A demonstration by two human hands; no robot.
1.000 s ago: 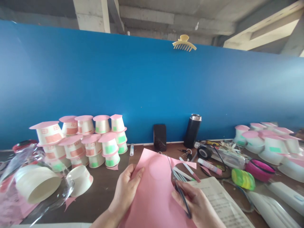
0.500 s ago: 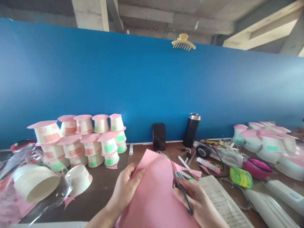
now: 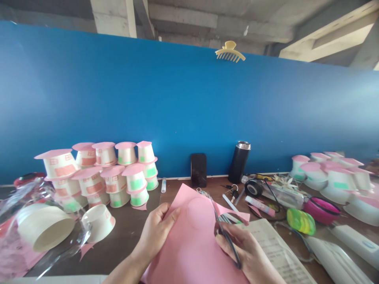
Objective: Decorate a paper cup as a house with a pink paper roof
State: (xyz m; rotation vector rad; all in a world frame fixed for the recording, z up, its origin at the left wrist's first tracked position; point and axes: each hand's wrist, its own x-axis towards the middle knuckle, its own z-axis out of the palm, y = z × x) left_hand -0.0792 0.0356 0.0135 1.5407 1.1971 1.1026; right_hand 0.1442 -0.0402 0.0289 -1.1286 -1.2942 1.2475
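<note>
A sheet of pink paper (image 3: pixel 189 244) with a faint circle drawn on it is pinched along its left edge by my left hand (image 3: pixel 158 228), thumb on top. My right hand (image 3: pixel 237 246) is closed around dark-handled scissors (image 3: pixel 229 240), whose blades lie at the paper's right edge beside the circle. A cut strip of pink paper (image 3: pixel 233 213) curls away to the right of the blades. Left of my hands lies a tipped paper cup (image 3: pixel 97 225), and behind it stand stacked paper cups (image 3: pixel 114 185) with pink paper tops and coloured windows and doors.
A phone (image 3: pixel 198 169) and a black bottle (image 3: pixel 239 161) stand against the blue partition (image 3: pixel 177 98). To the right lie a glue stick (image 3: pixel 259 206), a printed sheet (image 3: pixel 275 248), a magenta bowl (image 3: pixel 321 210) and more decorated cups (image 3: pixel 339 179). Clear plastic wrap surrounds a large cup stack (image 3: pixel 44 227) at left.
Both hands keep their grip on the paper and scissors. The paper's top corner has shifted very slightly up and left; the scissors have barely moved.
</note>
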